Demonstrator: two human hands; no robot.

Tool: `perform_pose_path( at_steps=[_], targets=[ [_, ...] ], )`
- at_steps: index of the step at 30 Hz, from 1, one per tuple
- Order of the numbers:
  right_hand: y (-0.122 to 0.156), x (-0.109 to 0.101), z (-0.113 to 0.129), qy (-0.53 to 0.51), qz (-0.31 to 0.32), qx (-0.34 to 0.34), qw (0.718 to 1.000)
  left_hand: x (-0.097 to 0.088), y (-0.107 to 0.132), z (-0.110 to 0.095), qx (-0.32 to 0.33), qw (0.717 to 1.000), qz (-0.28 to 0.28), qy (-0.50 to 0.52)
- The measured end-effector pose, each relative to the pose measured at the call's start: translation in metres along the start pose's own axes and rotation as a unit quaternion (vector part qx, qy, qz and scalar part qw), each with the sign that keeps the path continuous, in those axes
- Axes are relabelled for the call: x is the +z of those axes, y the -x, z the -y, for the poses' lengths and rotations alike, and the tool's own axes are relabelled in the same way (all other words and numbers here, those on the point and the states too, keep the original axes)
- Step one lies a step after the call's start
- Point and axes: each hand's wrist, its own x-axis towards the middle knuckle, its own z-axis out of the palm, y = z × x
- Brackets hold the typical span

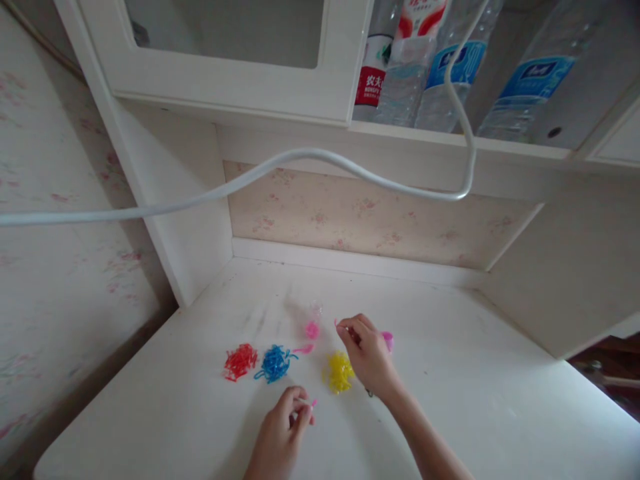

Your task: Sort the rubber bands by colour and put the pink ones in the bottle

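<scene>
Small piles of thin elastic bands lie in a row on the white desk (450,400): a red pile (240,361), a blue pile (274,363) and a yellow pile (339,371). A small pink clump (313,329) sits behind them, and a loose pink band (303,349) lies beside the blue pile. My left hand (283,433) is near the front, its fingers pinched on a pink band (312,403). Just right of the yellow pile, my right hand (366,355) has its fingers curled in a pinch on something I cannot make out. More pink bands (388,340) show behind it.
A white cable (300,159) sags across the view above the desk. A cabinet door (225,53) and a shelf with several plastic water bottles (450,67) hang overhead. Side panels close the desk at left and right; wallpapered wall stands at the left.
</scene>
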Motion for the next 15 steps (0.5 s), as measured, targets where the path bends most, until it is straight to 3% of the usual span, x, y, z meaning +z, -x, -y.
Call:
perform_pose_path(
  at_steps=[2, 7, 15],
  targets=[
    [-0.024, 0.009, 0.004, 0.008, 0.007, -0.015, 1.000, 0.002, 0.001, 0.005, 0.010, 1.000, 0.001, 0.007],
    [-0.062, 0.027, 0.002, 0.046, 0.037, -0.012, 0.998, 0.012, 0.007, 0.018, 0.072, 0.994, -0.072, -0.039],
    [-0.075, 0.034, -0.003, 0.077, 0.060, -0.015, 0.995, 0.017, 0.004, 0.034, 0.139, 0.984, -0.097, -0.051]
  ],
)
